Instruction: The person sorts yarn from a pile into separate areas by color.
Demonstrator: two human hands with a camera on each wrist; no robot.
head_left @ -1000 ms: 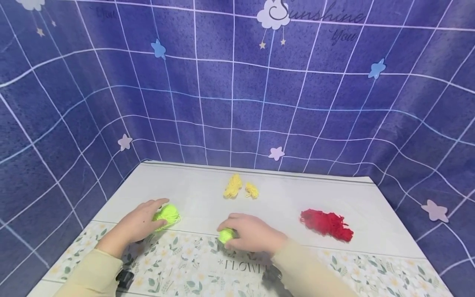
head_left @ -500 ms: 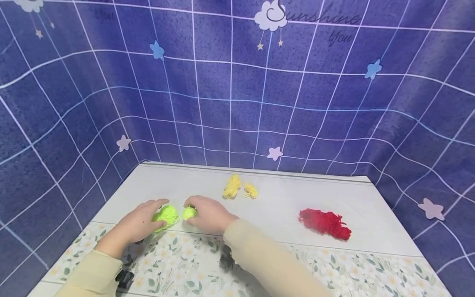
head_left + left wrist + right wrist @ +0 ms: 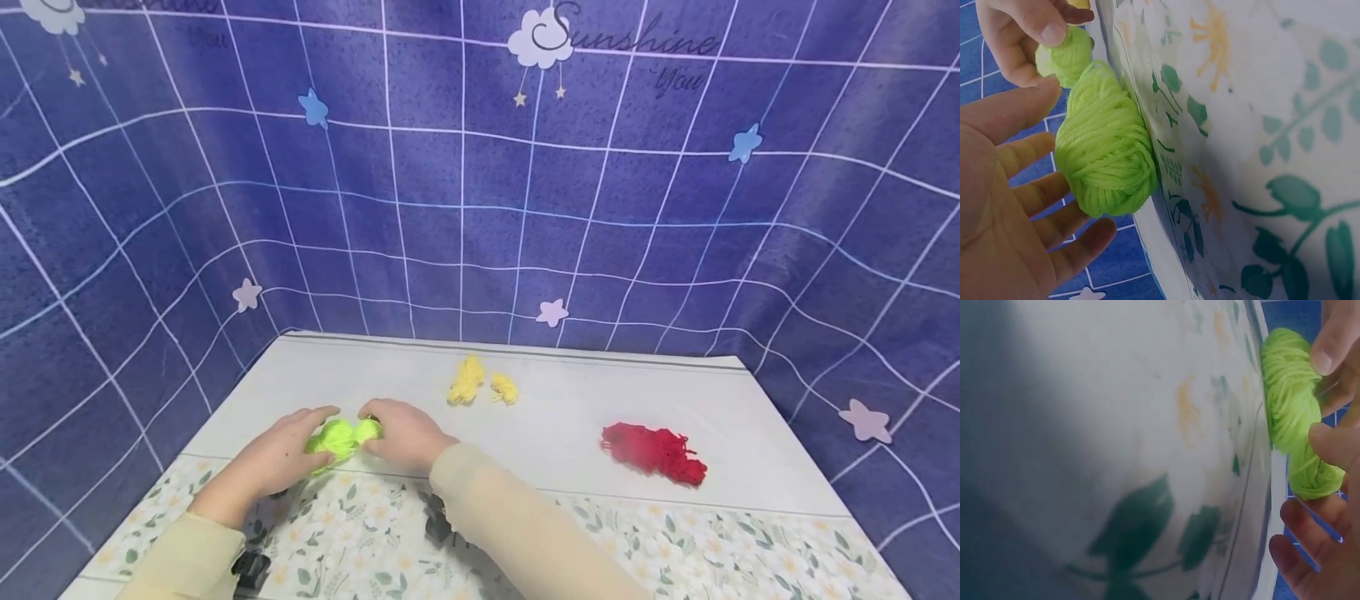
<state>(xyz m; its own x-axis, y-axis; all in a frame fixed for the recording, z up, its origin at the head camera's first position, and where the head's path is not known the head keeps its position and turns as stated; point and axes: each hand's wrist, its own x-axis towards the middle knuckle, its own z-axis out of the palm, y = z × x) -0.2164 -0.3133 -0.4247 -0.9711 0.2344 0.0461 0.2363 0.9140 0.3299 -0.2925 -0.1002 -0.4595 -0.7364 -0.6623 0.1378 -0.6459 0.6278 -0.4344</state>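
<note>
A bright green skein of yarn (image 3: 1107, 150) lies on the table at the left, with its strands wound lengthwise. My left hand (image 3: 281, 450) holds it from the left, thumb on the near side and fingers on the far side. A smaller green ball of yarn (image 3: 367, 431) touches the skein's right end. My right hand (image 3: 408, 433) pinches this ball between thumb and fingers, its remaining fingers loosely spread in the right wrist view. In that view the skein (image 3: 1291, 387) and the ball (image 3: 1313, 475) sit end to end.
Two yellow yarn bundles, a larger one (image 3: 467, 381) and a smaller one (image 3: 504, 388), lie near the table's back edge. A red yarn bundle (image 3: 652, 452) is at the right. A blue gridded curtain (image 3: 480, 183) surrounds the back and sides of the white, flower-printed table (image 3: 585, 400).
My right hand has carried the small green ball leftward from the table's middle until it meets the skein. My left hand has stayed at the skein. The head view has shifted slightly.
</note>
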